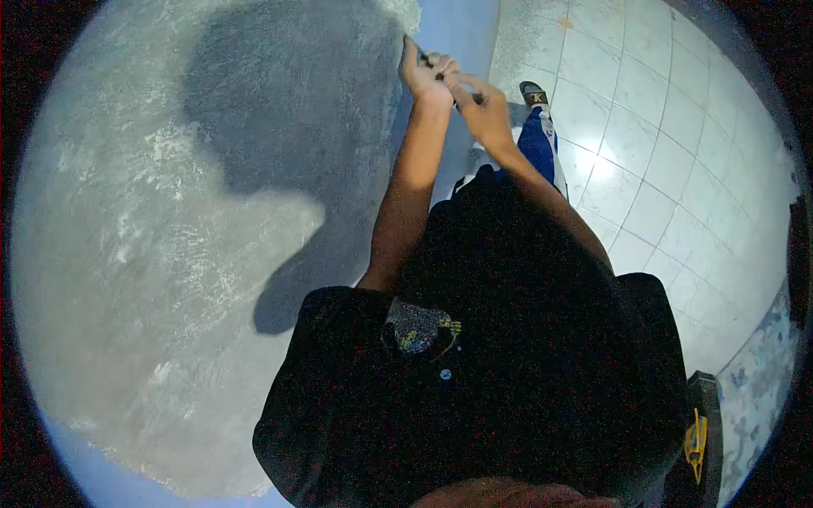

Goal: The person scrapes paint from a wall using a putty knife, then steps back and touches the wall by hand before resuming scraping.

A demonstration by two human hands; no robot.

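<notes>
My left hand (pixel 429 74) is raised at the top centre, its palm side showing, its thumb out and its other fingers curled round something small and dark that I cannot make out. Touching it from the right is my right hand (pixel 484 108), with its fingers pressed together at the left hand's fingers. What lies between those fingertips is too small to name. Both hands are in front of a blue painted strip (pixel 455 38), beside a rough grey plastered surface (pixel 127 254).
Pale floor tiles (pixel 652 144) spread out on the right. A foot in a dark sandal (pixel 533 95) and a blue trouser leg (pixel 535 140) show beyond my right hand. A yellow object (pixel 696 444) lies against a dark edge at the lower right. Shadows fall on the plaster.
</notes>
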